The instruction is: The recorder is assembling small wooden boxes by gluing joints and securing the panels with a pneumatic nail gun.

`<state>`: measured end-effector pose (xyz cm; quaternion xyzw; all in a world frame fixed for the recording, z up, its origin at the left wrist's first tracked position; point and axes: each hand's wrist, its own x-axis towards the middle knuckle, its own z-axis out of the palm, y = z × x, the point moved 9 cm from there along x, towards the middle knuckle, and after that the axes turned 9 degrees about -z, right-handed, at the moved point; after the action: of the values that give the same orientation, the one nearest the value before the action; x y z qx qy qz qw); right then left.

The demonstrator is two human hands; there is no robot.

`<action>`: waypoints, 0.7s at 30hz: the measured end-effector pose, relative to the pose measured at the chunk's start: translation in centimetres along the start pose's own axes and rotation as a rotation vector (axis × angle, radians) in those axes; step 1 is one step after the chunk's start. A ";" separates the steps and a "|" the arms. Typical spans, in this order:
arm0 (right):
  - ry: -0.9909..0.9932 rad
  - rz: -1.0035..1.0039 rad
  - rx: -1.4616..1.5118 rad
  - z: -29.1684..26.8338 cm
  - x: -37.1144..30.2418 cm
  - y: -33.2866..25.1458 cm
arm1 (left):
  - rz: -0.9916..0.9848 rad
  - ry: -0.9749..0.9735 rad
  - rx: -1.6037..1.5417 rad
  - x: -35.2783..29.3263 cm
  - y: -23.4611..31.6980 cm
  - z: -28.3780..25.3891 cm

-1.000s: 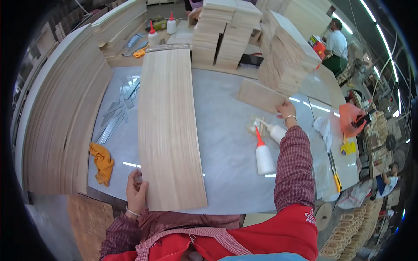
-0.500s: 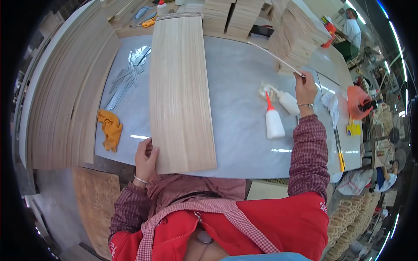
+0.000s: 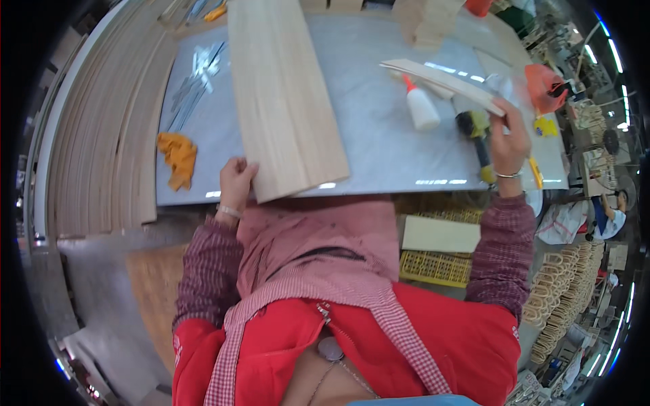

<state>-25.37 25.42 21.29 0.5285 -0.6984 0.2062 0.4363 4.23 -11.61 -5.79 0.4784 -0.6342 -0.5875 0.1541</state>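
Observation:
A long pale wooden board (image 3: 288, 108) lies lengthwise on the grey tabletop, its near end at the front edge. My left hand (image 3: 237, 181) is closed at the board's near left edge, fingers curled and thumb against it. Out to the right, my right hand (image 3: 509, 139) grips one end of a thin pale wooden strip (image 3: 443, 82). That strip is tilted above the table, pointing away to the left. Beneath and beside it stands a white glue bottle with a red nozzle (image 3: 422, 108). A black and yellow power drill (image 3: 479, 143) lies left of my right hand.
Flat metal strips (image 3: 193, 91) and a crumpled orange cloth (image 3: 177, 159) lie left of the board. Tall stacked boards (image 3: 101, 135) flank the table's left side. A red-orange container (image 3: 544, 88) sits at right. Yellow crates (image 3: 433, 268) are below the front edge.
My right hand has moved nearer and right, and the strip has turned to show its broad face. The view has shifted; the board's near end has swung slightly right. The drill has come into sight.

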 end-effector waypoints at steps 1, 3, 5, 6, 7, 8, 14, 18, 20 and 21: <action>-0.109 0.148 0.079 0.0 -1.3 1.4 | 0.000 0.006 -0.060 -0.2 1.1 0.2; -0.253 0.311 0.188 0.3 -5.3 2.0 | -0.024 -0.027 -0.209 -0.1 2.3 -0.2; -0.299 0.568 0.457 0.5 -10.0 2.9 | -0.068 -0.066 -0.301 -0.4 3.7 -0.1; -0.315 0.694 0.588 0.9 -12.0 3.2 | -0.066 -0.052 -0.290 -1.1 5.3 -0.4; -0.326 0.819 0.726 1.7 -13.9 3.2 | -0.060 -0.031 -0.275 -1.8 6.7 -0.9; -0.340 0.818 0.744 2.4 -14.6 2.7 | -0.025 -0.058 -0.321 -2.0 7.9 -1.3; -0.391 0.979 1.092 7.8 -17.2 -3.8 | 0.058 -0.139 -0.431 -3.4 10.9 -2.1; -0.388 0.922 1.252 9.5 -15.2 -7.2 | 0.057 -0.112 -0.455 -6.4 12.1 -0.7; -0.367 0.925 1.321 9.7 -14.3 -7.9 | 0.076 -0.150 -0.507 -6.8 12.0 0.5; -0.345 0.912 1.357 9.7 -13.5 -8.5 | 0.088 -0.172 -0.530 -6.8 12.1 0.9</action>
<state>-20.55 22.63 3.43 0.3663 -0.6250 0.6547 -0.2159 1.74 -7.50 7.27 0.3420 -0.4895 -0.7638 0.2449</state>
